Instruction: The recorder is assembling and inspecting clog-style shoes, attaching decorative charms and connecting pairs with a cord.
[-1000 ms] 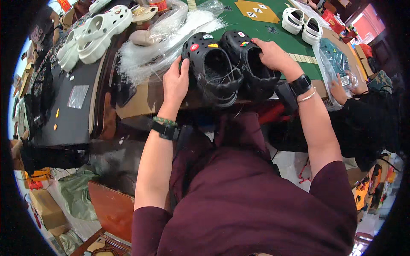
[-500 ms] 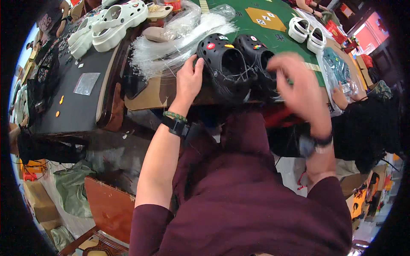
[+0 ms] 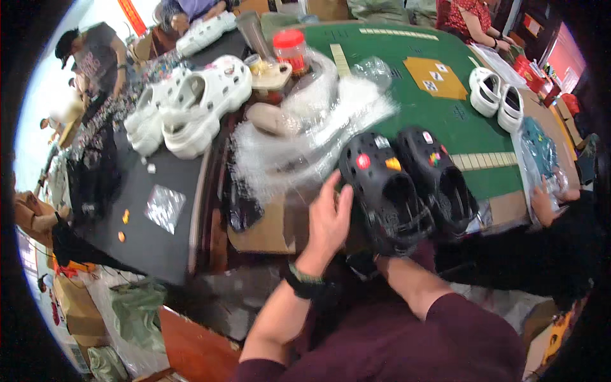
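Side by side at the table's near edge stand two black clogs, the left clog (image 3: 386,191) and the right clog (image 3: 439,181), with small coloured charms on their toes. My left hand (image 3: 329,219) is beside the left clog, thumb and fingers apart and holding nothing; whether the fingertips touch the shoe, I cannot tell. My right forearm (image 3: 414,286) reaches across in front of my body, below the clogs. The right hand itself is hidden in the dark area under the table's edge.
Clear plastic strands (image 3: 312,153) lie left of the clogs. A black side table (image 3: 153,242) bears white clogs (image 3: 210,105), a small clear bag (image 3: 165,208) and orange charms. White shoes (image 3: 496,99) stand on the green table top (image 3: 439,118). A co-worker's hand (image 3: 544,200) is at the right.
The view has swung up and leftward, so the table sits lower and further right. My right hand has left the right clog and gone down below the table's edge. The left hand remains beside the left clog.
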{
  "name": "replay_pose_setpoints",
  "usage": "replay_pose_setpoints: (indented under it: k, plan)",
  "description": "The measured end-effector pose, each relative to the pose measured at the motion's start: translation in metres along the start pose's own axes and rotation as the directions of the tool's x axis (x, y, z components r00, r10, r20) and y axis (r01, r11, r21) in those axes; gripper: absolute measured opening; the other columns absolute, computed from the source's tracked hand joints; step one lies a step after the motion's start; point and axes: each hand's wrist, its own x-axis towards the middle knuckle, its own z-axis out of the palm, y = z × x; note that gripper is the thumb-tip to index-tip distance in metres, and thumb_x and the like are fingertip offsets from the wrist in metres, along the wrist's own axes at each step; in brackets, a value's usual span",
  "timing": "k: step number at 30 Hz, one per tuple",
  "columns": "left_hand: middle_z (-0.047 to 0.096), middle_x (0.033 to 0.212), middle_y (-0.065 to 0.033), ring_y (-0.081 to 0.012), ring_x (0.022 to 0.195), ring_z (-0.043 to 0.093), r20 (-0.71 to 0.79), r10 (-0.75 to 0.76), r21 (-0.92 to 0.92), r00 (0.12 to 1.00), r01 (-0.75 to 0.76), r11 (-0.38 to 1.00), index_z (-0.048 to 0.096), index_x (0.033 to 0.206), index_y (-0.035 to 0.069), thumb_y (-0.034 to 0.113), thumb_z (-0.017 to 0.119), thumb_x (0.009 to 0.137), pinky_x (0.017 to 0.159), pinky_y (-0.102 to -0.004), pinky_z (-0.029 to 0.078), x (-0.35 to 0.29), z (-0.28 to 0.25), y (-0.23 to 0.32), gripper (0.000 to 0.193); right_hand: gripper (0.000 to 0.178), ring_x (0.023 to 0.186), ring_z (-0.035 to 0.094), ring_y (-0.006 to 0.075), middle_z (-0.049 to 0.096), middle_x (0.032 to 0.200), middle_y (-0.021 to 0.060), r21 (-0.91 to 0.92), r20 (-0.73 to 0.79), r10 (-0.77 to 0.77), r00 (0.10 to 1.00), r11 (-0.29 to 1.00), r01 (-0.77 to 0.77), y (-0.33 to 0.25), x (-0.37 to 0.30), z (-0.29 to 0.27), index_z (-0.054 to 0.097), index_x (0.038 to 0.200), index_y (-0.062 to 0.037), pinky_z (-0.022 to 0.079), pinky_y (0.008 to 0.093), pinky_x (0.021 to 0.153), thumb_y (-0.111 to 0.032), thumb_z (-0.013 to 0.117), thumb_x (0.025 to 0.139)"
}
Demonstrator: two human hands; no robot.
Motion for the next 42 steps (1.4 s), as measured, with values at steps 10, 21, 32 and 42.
replay_pose_setpoints:
  k: [10, 21, 32, 42]
  plan:
    - [0.060, 0.071, -0.0045, -0.0078, 0.062, 0.052, 0.154, -0.137, 0.038, 0.978, 0.133, 0.990, 0.049, 0.141, 0.003, 0.010, 0.061, 0.096, 0.060, -0.0251, 0.045, -0.001, -0.004, 0.008, 0.048, 0.026, 0.090, 0.064, 0.0418, 0.067, 0.093, 0.0223, 0.015, -0.119, -0.154, 0.981, 0.987, 0.157, 0.114, 0.115, -0.029, 0.065, 0.105, 0.0006, 0.051, 0.0492, 0.085, -0.014, 0.055, 0.087]
    - [0.046, 0.069, -0.0034, -0.0113, 0.059, 0.041, 0.191, -0.027, 0.037, 0.981, 0.021, 0.999, 0.048, 0.143, 0.002, 0.008, 0.057, 0.098, 0.055, -0.0249, 0.037, 0.003, -0.003, -0.003, 0.046, 0.026, 0.090, 0.064, 0.0419, 0.067, 0.095, 0.0224, 0.076, -0.120, -0.171, 0.978, 0.980, 0.181, 0.155, 0.116, -0.001, 0.065, 0.106, 0.0009, 0.050, 0.0495, 0.085, -0.015, 0.055, 0.088]
    - [0.049, 0.069, -0.0039, -0.0109, 0.059, 0.043, 0.136, -0.009, 0.131, 0.991, -0.009, 0.991, 0.052, 0.139, 0.002, 0.006, 0.058, 0.097, 0.056, -0.0250, 0.040, 0.000, 0.000, 0.005, 0.043, 0.027, 0.091, 0.064, 0.0421, 0.066, 0.096, 0.0225, 0.079, -0.115, -0.277, 0.954, 0.955, 0.287, 0.144, 0.118, 0.003, 0.064, 0.107, 0.0011, 0.050, 0.0498, 0.085, -0.017, 0.055, 0.089]
    - [0.048, 0.068, -0.0050, -0.0128, 0.058, 0.044, 0.100, -0.044, 0.197, 0.994, 0.023, 0.980, 0.054, 0.137, 0.005, 0.008, 0.060, 0.096, 0.055, -0.0261, 0.041, -0.002, 0.004, 0.001, 0.042, 0.027, 0.091, 0.064, 0.0422, 0.066, 0.097, 0.0225, 0.103, -0.119, -0.375, 0.919, 0.916, 0.387, 0.127, 0.129, 0.011, 0.063, 0.107, 0.0014, 0.050, 0.0501, 0.085, -0.018, 0.055, 0.090]
